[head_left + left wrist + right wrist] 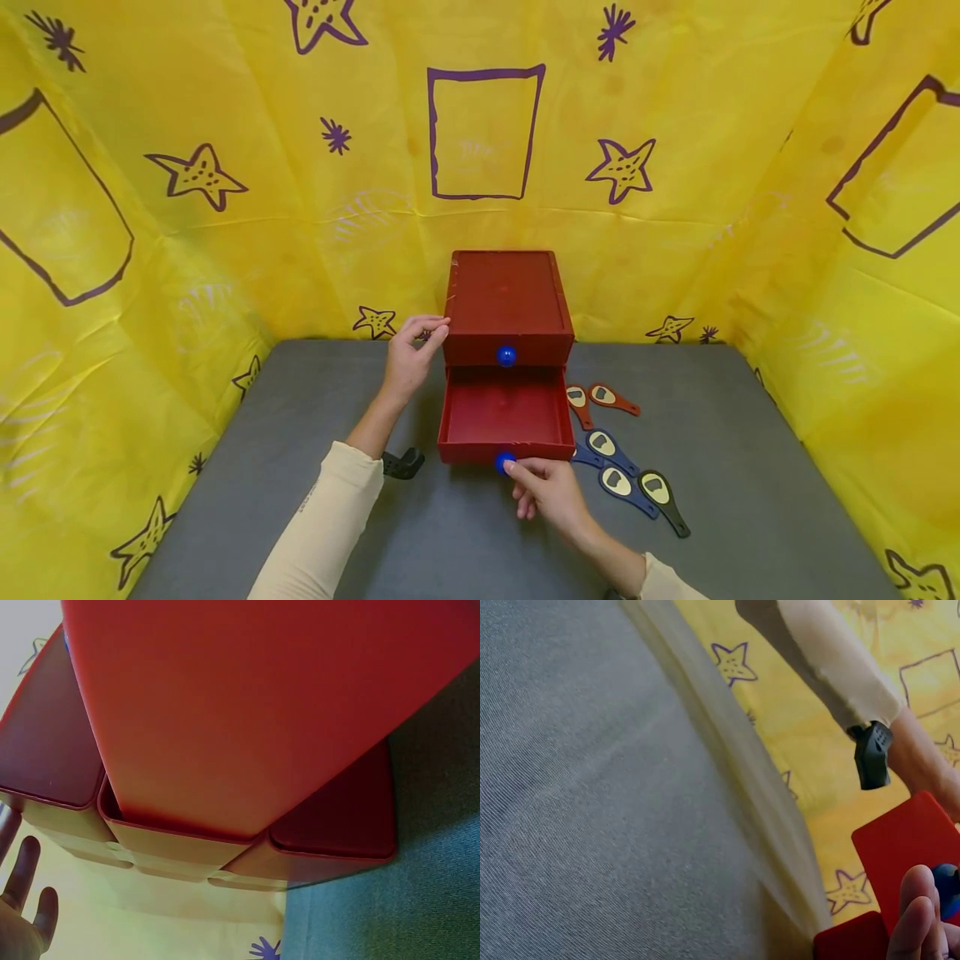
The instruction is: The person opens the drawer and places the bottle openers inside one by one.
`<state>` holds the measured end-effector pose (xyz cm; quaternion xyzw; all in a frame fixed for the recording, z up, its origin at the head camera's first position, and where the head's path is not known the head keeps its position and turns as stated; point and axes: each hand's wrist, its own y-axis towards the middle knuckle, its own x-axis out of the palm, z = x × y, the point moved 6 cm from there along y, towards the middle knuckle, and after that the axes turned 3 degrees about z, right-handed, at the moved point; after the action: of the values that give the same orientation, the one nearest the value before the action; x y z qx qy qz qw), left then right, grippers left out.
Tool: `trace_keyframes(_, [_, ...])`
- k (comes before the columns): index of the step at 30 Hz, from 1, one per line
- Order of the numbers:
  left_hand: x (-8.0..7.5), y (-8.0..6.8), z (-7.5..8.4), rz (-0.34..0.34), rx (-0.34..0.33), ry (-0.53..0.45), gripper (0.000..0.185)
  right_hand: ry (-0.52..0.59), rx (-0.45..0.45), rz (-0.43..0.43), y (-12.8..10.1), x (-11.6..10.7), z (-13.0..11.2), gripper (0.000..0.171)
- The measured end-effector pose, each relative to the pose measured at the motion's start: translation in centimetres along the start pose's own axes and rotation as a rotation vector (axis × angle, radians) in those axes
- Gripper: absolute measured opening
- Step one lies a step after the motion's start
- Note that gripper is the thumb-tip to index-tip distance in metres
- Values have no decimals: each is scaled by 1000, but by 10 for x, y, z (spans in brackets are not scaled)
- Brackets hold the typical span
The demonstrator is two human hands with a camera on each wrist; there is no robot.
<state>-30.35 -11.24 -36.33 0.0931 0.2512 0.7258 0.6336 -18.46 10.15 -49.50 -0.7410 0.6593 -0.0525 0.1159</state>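
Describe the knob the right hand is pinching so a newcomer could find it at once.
On the grey table stands a red drawer box with its lower drawer pulled open. The right hand pinches the blue knob on that drawer's front; the other blue knob sits higher, on the closed upper drawer.

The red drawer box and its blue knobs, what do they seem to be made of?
The red drawer box looks like moulded plastic with a matt to slightly glossy finish: smooth uniform colour, rounded edges, no grain. Painted wood cannot be ruled out. The blue knobs, upper and lower, look like glossy hard plastic; the upper one shows a small bright highlight. The right hand pinches the lower knob.
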Motion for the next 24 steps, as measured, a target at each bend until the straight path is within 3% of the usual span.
trace_keyframes(16, [-3, 1, 1, 10, 23, -8, 20, -36, -18, -36, -3, 2, 12, 33])
trace_keyframes(24, [-2, 0, 2, 7, 33, -6, 20, -212, -52, -163, -4, -19, 24, 34])
